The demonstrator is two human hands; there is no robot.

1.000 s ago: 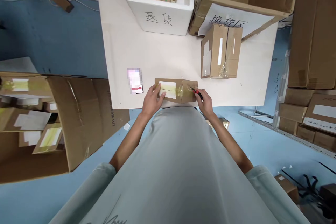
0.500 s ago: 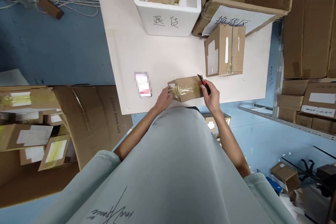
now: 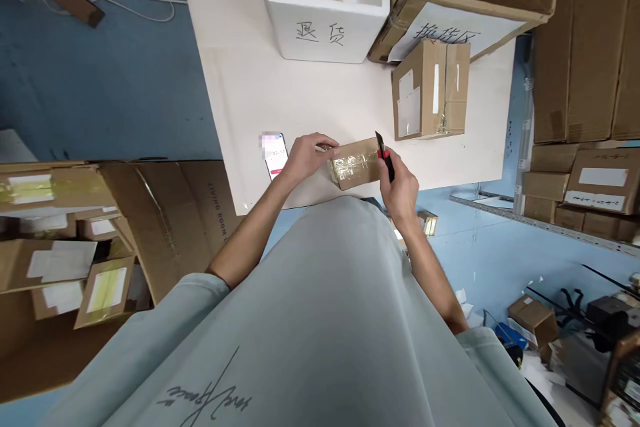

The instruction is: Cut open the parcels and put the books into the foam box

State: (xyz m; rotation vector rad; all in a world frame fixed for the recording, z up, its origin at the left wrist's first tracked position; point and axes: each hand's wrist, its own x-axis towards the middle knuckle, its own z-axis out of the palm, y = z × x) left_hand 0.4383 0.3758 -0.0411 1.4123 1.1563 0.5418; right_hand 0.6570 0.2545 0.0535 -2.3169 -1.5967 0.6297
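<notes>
A small cardboard box (image 3: 356, 163) with shiny clear tape over it lies at the front of the white table. My left hand (image 3: 309, 159) grips its left end, fingers bent over the far left corner; the fingertips are partly hidden. At the box's right end, my right hand (image 3: 399, 185) is closed around a black and red utility knife (image 3: 385, 157). The knife's dark blade points up and away from me, above the box's right edge. A phone (image 3: 275, 155) with a lit screen rests left of my left hand, its lower end close to my forearm.
Behind stand a white foam bin (image 3: 324, 30) holding books and a large open carton (image 3: 480, 3). A taped carton (image 3: 431, 90) sits right of the small box. Left of the table is a big carton (image 3: 170, 227) with parcels; stacked boxes (image 3: 595, 177) stand at right.
My left hand has moved from the box's near left side up to its far left corner. The box has shifted slightly, and the knife stands more upright in my right hand.
</notes>
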